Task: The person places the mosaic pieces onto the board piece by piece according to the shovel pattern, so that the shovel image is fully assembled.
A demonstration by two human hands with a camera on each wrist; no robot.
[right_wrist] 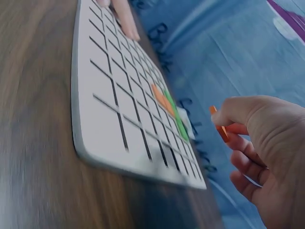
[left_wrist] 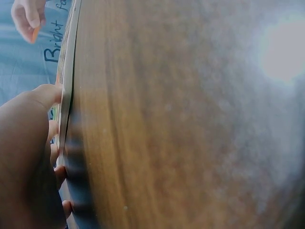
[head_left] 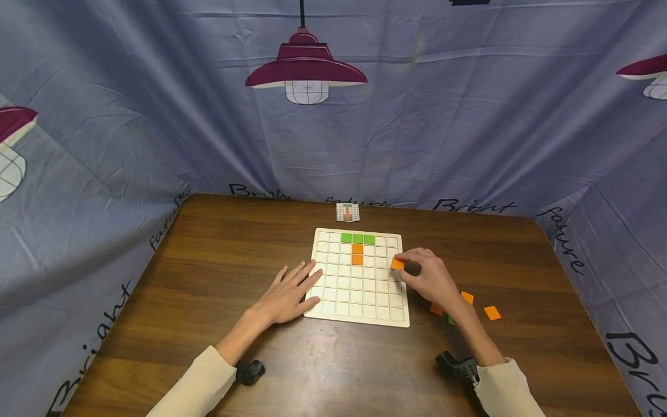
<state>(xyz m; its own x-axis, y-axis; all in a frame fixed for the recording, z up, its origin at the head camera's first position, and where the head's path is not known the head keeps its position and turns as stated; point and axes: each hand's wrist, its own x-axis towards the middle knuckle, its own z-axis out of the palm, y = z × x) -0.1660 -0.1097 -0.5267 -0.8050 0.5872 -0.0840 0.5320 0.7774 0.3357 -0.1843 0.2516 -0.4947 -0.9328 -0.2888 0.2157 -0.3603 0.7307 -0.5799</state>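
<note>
A cream grid board [head_left: 339, 298] lies on the wooden table. Three green tiles [head_left: 358, 238] fill part of its top row, and two orange tiles [head_left: 357, 254] run down beneath the middle one. My left hand [head_left: 286, 293] is spread flat, its fingertips resting on the board's left edge. My right hand [head_left: 428, 278] pinches an orange tile [head_left: 398, 264] between thumb and fingers, over the board's right side. In the right wrist view that tile [right_wrist: 219, 125] is raised above the board, seen nearly edge-on.
A small pattern card [head_left: 347, 212] lies behind the board. On the table [head_left: 219, 249], a loose orange tile [head_left: 492, 313] lies to the right, with several orange and green ones partly hidden under my right forearm. A printed curtain [head_left: 417, 127] surrounds the table.
</note>
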